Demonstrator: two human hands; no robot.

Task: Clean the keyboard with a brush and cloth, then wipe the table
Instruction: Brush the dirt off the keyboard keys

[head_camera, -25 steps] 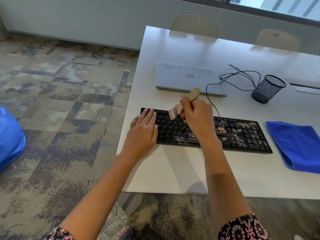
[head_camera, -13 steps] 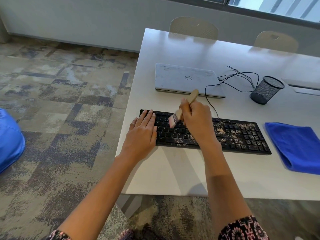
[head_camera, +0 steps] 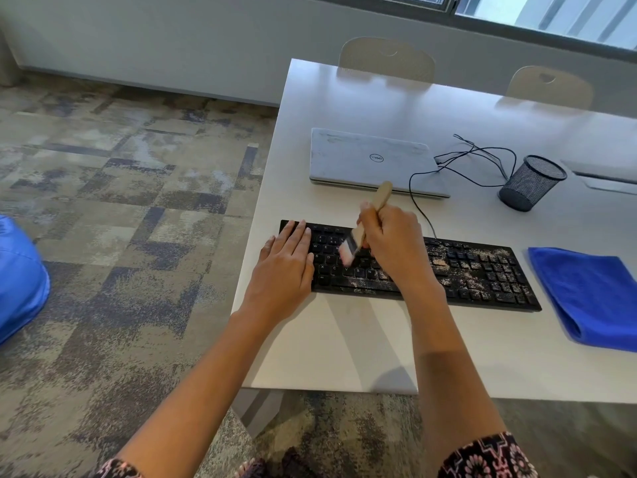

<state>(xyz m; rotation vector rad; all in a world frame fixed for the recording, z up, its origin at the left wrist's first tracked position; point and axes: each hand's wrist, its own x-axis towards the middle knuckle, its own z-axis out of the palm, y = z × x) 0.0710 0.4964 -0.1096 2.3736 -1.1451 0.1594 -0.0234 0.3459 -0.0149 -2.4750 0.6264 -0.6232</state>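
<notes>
My R hand point(head_camera: 396, 246) has its grip curled round the brush point(head_camera: 357, 237): handle tip points to 1 o'clock, bristles (blurred) point to 7 o'clock over the letter keys, can't tell if touching. L hand point(head_camera: 282, 270) has a wide grip, fingers straight, lying flat on the left end of the keyboard point(head_camera: 482, 274), which sits near the table point(head_camera: 362, 346) front edge w/ pale grit over its right half. Blue cloth point(head_camera: 593, 294) lies folded just beside the keyboard at 3 o'clock. Shut laptop point(head_camera: 368, 160) at 12 o'clock, mesh cup point(head_camera: 531, 182) at 1 o'clock, black cable point(head_camera: 418, 205) btwn them.
</notes>
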